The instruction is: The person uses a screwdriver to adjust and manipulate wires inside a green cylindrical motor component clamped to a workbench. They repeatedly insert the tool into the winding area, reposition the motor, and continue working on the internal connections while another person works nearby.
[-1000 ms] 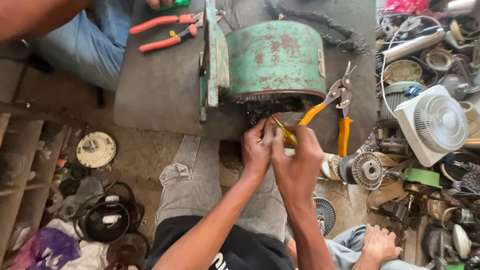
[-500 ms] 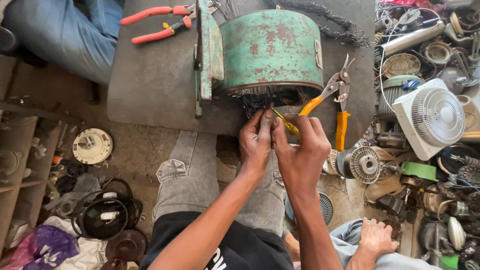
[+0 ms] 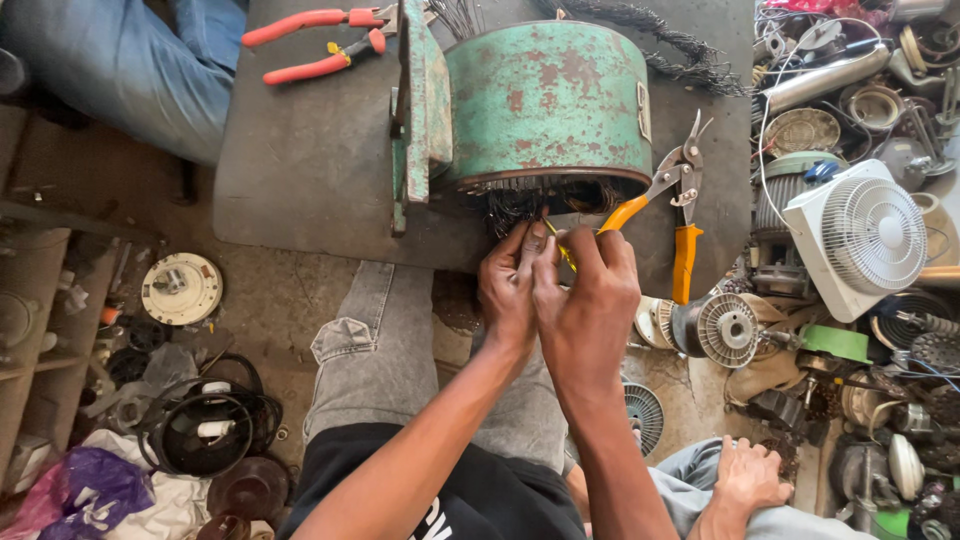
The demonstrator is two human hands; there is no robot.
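Nearest the camera, the person's left hand (image 3: 510,285) and right hand (image 3: 585,300) sit pressed together at the near edge of a dark grey metal worktable (image 3: 310,170), fingers of both bunched tight on a thin yellow wire or strip (image 3: 565,257) that runs up from between them; whether they truly pinch it or only press beside it is hard to tell. Just beyond the knuckles lies the open mouth of a rusty green-painted cylindrical motor housing (image 3: 545,100), lying on its side on the table, with a tangle of dark winding wires (image 3: 530,200) spilling from its lower rim. Judging by that tangle, much winding remains inside, so the work looks partway at best. Just right of the housing rest orange-handled metal snips (image 3: 680,215), jaws open, untouched. Farther back, red-handled pliers (image 3: 320,40) lie at the table's far left, and a loose bundle of stripped black wire (image 3: 680,50) lies behind the housing. Another person's hand (image 3: 750,480) rests low right, apart from the work.
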